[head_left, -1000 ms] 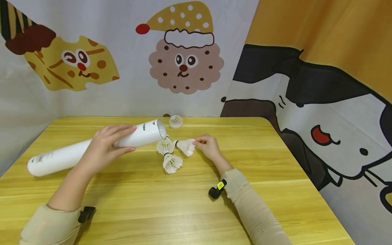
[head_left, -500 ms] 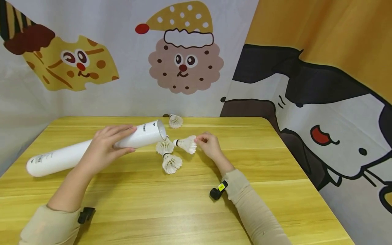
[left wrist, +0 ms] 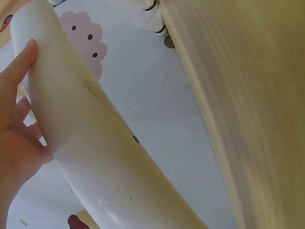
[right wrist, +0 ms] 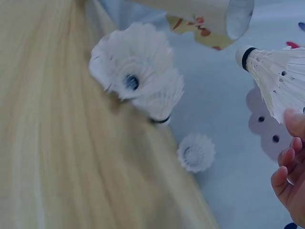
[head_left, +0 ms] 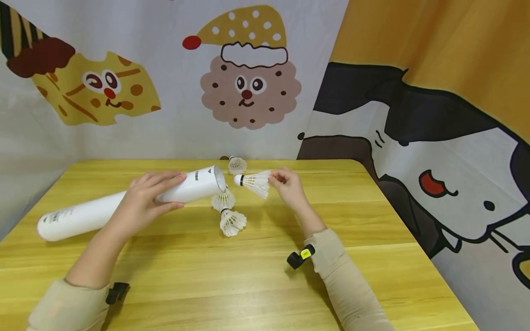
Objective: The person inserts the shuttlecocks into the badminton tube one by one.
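White tube (head_left: 93,213) is in the left hand (head_left: 145,198): fingers wrapped over the top, thumb along the near side. Tube lies slantwise, mouth toward 3 o'clock, other end toward roughly 8:30. Can't tell if that lower end touches the surface (head_left: 232,285).

Clock readings below are as the wearer sees it, centred on the tube mouth.

Right hand (head_left: 287,186) at 3 o'clock, thumb and fingertips pinching the feather rim of a held shuttlecock (head_left: 256,183). It's off the surface, cork facing 9 o'clock, just beside the mouth but apart from it. Black band round the cork.

Second shuttlecock (head_left: 222,200) at 6 o'clock, right under the mouth. Third shuttlecock (head_left: 233,224) at 5 o'clock, feathers toward the wearer, its cork end touching the second. Fourth shuttlecock (head_left: 238,165) at 2 o'clock, near the far edge.

Surface is yellow wood grain. Beige sleeves on both arms, black clip (head_left: 118,293) by the left cuff, black device with a yellow label (head_left: 301,256) by the right. Printed curtain (head_left: 174,138) behind: cheese at 10, hatted biscuit at 1, cat at 3.
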